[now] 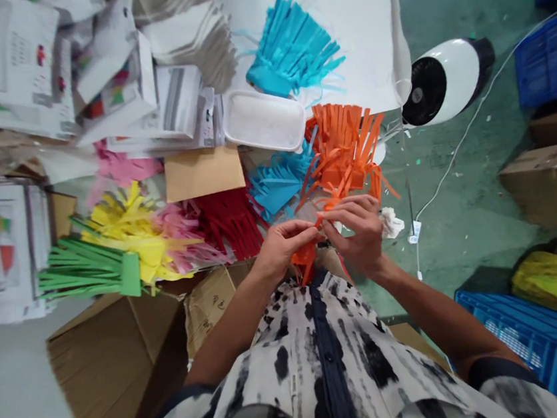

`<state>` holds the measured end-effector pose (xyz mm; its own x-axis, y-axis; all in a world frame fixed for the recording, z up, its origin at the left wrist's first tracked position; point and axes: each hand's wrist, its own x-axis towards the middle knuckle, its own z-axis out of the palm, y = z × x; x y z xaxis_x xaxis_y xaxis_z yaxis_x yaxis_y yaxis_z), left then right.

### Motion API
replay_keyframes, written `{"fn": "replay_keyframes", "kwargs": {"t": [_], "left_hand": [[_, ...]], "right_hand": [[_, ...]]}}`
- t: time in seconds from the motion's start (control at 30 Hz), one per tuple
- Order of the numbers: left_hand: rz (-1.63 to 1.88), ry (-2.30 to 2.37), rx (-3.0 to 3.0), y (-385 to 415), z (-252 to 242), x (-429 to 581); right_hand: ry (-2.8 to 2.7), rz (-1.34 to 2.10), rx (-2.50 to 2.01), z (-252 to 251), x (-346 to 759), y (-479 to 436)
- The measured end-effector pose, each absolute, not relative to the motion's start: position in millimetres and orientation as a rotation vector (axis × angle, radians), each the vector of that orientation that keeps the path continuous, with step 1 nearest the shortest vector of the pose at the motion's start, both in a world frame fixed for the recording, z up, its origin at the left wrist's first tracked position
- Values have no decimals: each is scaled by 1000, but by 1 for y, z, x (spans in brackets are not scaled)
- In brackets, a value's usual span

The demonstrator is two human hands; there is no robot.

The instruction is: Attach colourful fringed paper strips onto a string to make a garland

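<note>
My left hand (290, 244) and my right hand (359, 230) meet in front of my body, fingertips pinched on an orange paper tassel. Its lower strips (305, 259) hang beneath my left fingers. Just beyond my hands lies a pile of orange fringed paper (339, 145) at the table's edge. Blue fringed paper (278, 185) sits left of that pile, with dark red fringed paper (232, 224) nearer my left wrist. Farther left are pink (180, 230), yellow (127, 229) and green fringed paper (89, 267). Light blue fringed paper (293, 46) rests farther back.
A white plastic tray (264, 120) stands beside stacked printed packages (175, 100). An open cardboard box (119, 361) is below the table's left side. To the right are a white fan (449, 79), its cable across the green floor, and a blue crate (519, 336).
</note>
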<state>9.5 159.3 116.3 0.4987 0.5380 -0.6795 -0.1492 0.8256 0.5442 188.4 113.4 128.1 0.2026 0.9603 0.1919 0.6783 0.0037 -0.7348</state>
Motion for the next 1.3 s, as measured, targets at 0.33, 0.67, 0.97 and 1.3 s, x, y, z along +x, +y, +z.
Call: {"fn": "replay_keyframes", "kwargs": {"t": [0.33, 0.67, 0.97, 1.3], "left_hand": [[754, 1051, 630, 177, 116, 0], [1304, 1075, 597, 215, 116, -49], [1070, 1255, 964, 207, 134, -23], [985, 1289, 800, 209, 115, -26]], "right_hand": [[-1088, 1247, -1525, 130, 164, 151], [-2310, 1069, -1780, 81, 193, 151], [-1655, 1045, -1465, 149, 159, 214], [-1455, 1359, -1466, 130, 149, 236]]}}
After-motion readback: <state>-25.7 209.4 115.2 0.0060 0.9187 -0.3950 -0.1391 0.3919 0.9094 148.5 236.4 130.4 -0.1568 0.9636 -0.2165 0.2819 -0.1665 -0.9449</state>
